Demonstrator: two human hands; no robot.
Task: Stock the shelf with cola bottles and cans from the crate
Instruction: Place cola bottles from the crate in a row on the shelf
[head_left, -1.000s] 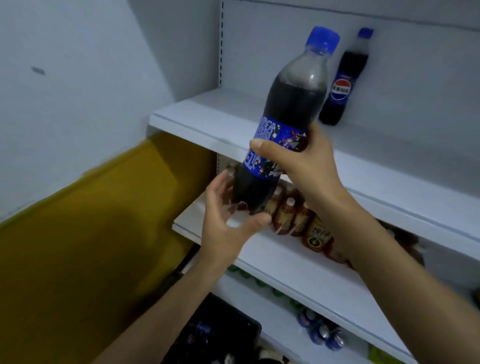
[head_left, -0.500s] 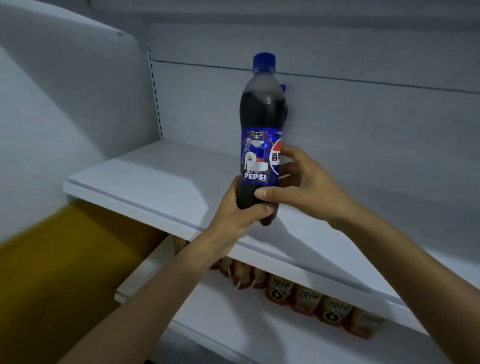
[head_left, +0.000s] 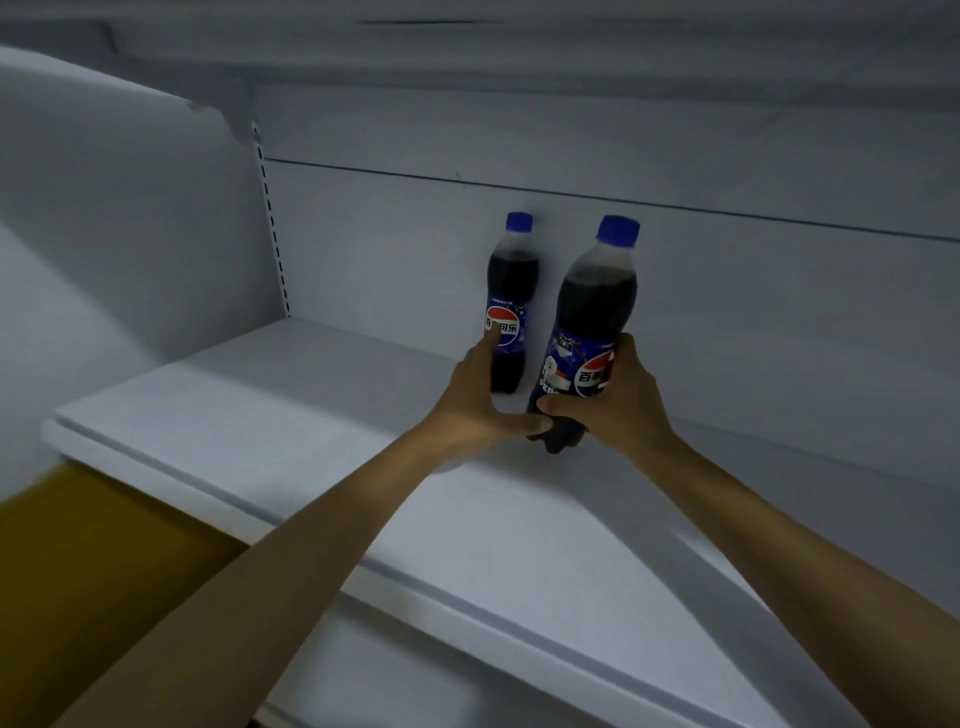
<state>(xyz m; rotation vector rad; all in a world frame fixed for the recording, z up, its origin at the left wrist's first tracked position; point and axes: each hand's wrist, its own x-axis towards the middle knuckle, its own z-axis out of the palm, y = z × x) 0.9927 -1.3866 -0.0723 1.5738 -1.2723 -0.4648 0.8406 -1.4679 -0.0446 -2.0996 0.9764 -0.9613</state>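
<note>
A cola bottle (head_left: 592, 306) with a blue cap and blue label leans slightly right over the white shelf (head_left: 260, 415). My right hand (head_left: 623, 405) grips it around the label and lower body. Its base is at the shelf surface; I cannot tell whether it touches. A second, matching cola bottle (head_left: 511, 280) stands upright against the back panel, just left of and behind the held one. My left hand (head_left: 478, 405) is spread between the two, its thumb against the held bottle's base and its straight fingers reaching the rear bottle's label.
A slotted upright (head_left: 270, 223) runs down the shelf's back left corner beside a white side panel (head_left: 104, 234). Another shelf (head_left: 467, 47) hangs overhead. A yellow wall (head_left: 78, 571) shows at lower left, below the shelf's front edge.
Both hands carried the bottle deeper onto the shelf and lower, to the right of the rear bottle. My left hand has loosened from the base and spread out.
</note>
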